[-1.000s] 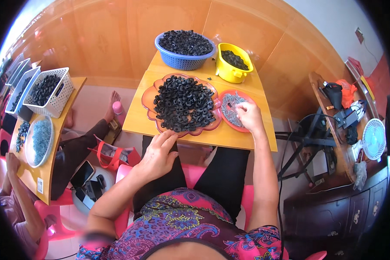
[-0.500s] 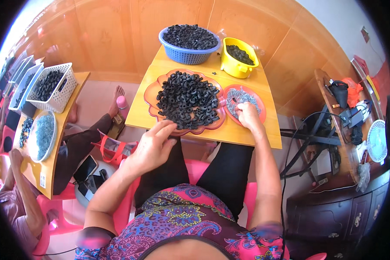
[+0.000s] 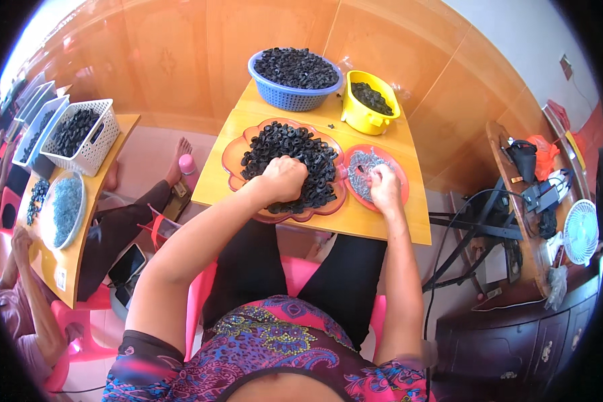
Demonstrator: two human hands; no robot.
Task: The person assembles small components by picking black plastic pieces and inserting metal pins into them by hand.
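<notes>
Clutter crowds the yellow wooden table (image 3: pixel 382 224): a blue plastic basket of black rings (image 3: pixel 295 79) and a yellow plastic pot (image 3: pixel 367 107) stand at the far edge, with nothing between the hands and the trays. Since 0.5 s ago the left hand (image 3: pixel 283 177) has moved from the near rim up onto the heap of black rubber rings (image 3: pixel 288 164) in the orange scalloped tray (image 3: pixel 238 151), clenched among them. The right hand (image 3: pixel 385 187) stays curled on the small red plate of grey metal pieces (image 3: pixel 362 175); what it pinches I cannot tell.
</notes>
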